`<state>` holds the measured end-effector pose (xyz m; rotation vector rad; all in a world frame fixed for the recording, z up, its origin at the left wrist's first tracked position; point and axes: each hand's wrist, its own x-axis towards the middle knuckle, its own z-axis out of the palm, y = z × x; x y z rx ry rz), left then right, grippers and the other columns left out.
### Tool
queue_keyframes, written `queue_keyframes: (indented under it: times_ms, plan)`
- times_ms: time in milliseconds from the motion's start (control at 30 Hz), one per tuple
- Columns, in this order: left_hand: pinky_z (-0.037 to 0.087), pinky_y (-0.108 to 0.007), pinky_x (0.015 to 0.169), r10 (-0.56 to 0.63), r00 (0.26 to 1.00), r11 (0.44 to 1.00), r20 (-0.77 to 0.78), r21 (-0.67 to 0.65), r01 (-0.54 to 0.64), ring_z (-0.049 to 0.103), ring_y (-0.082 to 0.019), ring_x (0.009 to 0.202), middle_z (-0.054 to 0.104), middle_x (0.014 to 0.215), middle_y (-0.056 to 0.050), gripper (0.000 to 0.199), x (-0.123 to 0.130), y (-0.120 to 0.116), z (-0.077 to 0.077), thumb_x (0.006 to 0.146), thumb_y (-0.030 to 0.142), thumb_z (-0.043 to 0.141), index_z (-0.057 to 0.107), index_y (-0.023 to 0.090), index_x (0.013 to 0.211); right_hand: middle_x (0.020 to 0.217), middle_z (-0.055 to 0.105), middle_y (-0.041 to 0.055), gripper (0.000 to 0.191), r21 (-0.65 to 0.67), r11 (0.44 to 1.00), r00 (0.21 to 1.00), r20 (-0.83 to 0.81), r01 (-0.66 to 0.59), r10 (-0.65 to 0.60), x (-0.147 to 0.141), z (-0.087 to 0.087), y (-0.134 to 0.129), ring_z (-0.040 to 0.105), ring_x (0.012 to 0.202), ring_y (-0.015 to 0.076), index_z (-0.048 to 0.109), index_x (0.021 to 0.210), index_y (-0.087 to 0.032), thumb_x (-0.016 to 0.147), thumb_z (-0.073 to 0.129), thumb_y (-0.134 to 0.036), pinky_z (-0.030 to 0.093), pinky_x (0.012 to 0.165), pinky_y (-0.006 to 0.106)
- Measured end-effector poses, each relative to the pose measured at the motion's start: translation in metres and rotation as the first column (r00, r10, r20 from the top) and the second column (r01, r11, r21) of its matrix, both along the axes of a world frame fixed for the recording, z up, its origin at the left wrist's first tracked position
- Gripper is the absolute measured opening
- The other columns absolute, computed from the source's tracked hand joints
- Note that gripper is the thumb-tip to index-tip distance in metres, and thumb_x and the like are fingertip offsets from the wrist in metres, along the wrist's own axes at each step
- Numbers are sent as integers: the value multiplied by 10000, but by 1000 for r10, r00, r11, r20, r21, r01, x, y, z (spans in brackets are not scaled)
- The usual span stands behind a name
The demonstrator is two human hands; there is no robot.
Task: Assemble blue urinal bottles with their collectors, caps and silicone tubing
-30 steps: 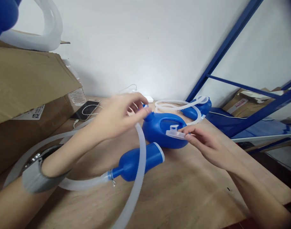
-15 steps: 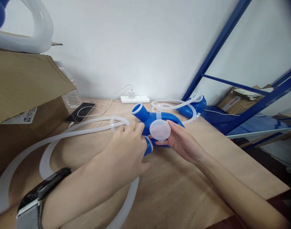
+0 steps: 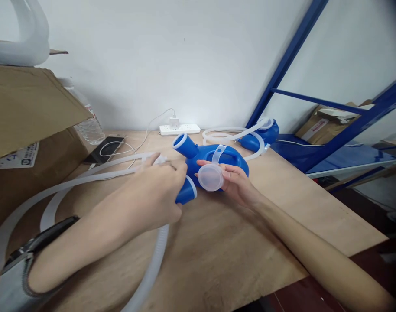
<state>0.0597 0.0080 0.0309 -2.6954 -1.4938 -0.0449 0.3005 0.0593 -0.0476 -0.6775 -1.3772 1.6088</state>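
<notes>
A blue urinal bottle (image 3: 238, 157) with a moulded handle lies on the wooden table, its wide spout (image 3: 184, 145) tilted up to the left and uncapped. In my right hand (image 3: 238, 184), a round translucent cap (image 3: 211, 177) is pinched between thumb and fingers, in front of the bottle. From its neighbourhood a translucent strap (image 3: 219, 154) rises over the bottle's handle. My left hand (image 3: 155, 190) is closed round a blue cup-shaped connector (image 3: 187, 190) with a pale rim, left of the bottle; the index finger points outward. A corrugated translucent hose (image 3: 152, 264) comes out below this hand.
A second blue bottle (image 3: 271, 131) with coiled tubing lies at the back right beside a blue metal shelf (image 3: 328, 158). A power strip (image 3: 185, 129) stands against the wall. On the left are a phone (image 3: 103, 149), a water bottle (image 3: 90, 128) and a cardboard box (image 3: 32, 95).
My left hand has drawn the blue connector leftward, away from the bottle. My right hand keeps the cap and has shifted slightly left. The camera view has also moved a little.
</notes>
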Motion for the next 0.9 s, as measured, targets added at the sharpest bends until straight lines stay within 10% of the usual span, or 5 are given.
queue_keyframes:
  times_ms: [133,367,567,900]
  plan:
    - [501,-584,1067,57,986,998,154,27,-62,736,-379,980,766,1021,-93,489,-13,6,9,749,426,716,683,221,1192,1242,798,109,452,30,998,997,-53,-48,49,6,-4,3,754,1147,291,592,675,-220,793,916,-512,605,804,344]
    - [535,-398,775,156,915,986,373,-115,-121,692,-297,891,727,1031,-44,527,-16,7,12,677,428,730,676,256,1172,1220,763,12,692,38,999,983,-184,-14,21,0,-4,1,766,1061,236,616,1363,-387,759,937,-489,656,783,344]
    - [516,-545,1022,130,927,984,352,-163,-76,685,-337,987,719,990,-59,453,-9,-9,-12,753,460,708,598,233,1130,1193,748,-6,370,60,997,974,-224,51,-36,-16,2,-10,728,1149,212,718,1028,-312,778,947,-462,634,1026,403]
    - [498,-547,1061,19,793,1000,609,-31,0,729,-314,1004,758,1087,-78,778,-19,-13,-39,895,553,722,375,193,1491,1359,743,62,409,230,954,978,-124,193,-168,-49,-3,-28,720,1272,294,646,822,-251,680,1004,-390,596,1089,509]
